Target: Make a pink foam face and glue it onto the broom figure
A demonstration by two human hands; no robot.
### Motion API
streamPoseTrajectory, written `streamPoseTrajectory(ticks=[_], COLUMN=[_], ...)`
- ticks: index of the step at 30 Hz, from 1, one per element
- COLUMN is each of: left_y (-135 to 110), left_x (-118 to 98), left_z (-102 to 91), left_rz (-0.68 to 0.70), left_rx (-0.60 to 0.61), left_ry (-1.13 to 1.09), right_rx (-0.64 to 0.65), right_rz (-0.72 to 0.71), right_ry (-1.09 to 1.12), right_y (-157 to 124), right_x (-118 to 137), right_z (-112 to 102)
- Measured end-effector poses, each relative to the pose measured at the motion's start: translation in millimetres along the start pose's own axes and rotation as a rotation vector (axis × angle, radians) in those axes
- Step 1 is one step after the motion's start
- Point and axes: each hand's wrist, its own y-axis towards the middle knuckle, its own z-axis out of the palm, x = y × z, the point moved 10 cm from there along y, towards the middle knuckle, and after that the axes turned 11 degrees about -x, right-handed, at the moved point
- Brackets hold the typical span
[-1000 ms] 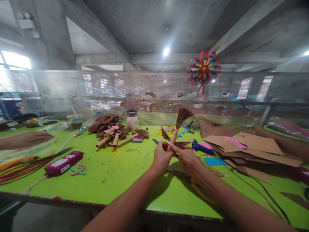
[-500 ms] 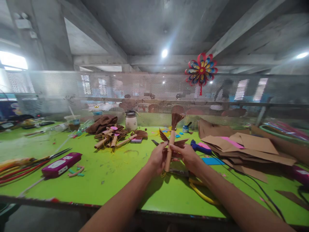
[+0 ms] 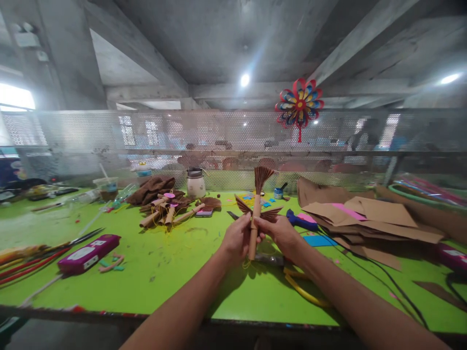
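Two hands on one piece: left hand point(image 3: 235, 238) and right hand point(image 3: 283, 234) both have fingers curled in, thumbs on top, gripping a brown paper figure point(image 3: 253, 244) between them. Figure is a rolled tube, held nearly upright, above the green desk point(image 3: 156, 287), with a pleated fan point(image 3: 262, 179) at the top end and pleated pieces sticking out left and right; thin yellow string near its lower end. Under the right hand and forearm, a tool with yellow handles point(image 3: 305, 293), partly hidden. Just beyond the right hand, blue glue gun point(image 3: 299, 220), then a blue paper sheet point(image 3: 318, 241) near it. Further right, stack of brown paper point(image 3: 386, 227) with a pink strip on it. Left of the hands, well apart, pile of brown tubes point(image 3: 168, 214) with yellow string; lidded jar point(image 3: 196, 185) just behind it. Far left, purple box point(image 3: 88, 253), small pink and green pieces point(image 3: 111, 263) beside it. Perforated screen point(image 3: 219, 129) along the back, multicolored flower ornament point(image 3: 300, 104) in front, high up.
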Motion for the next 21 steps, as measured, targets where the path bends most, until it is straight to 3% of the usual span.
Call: streamPoseTrajectory(ticks=[21], left_y=[-2.9], left_x=[-1.0], left_z=[1.8], left_rz=[-0.026], left_rx=[0.019], left_ry=[-0.047], right_rx=[0.016], right_rz=[-0.025], right_ry=[0.019], right_y=[-5.6], right_x=[11.4], right_z=[6.2])
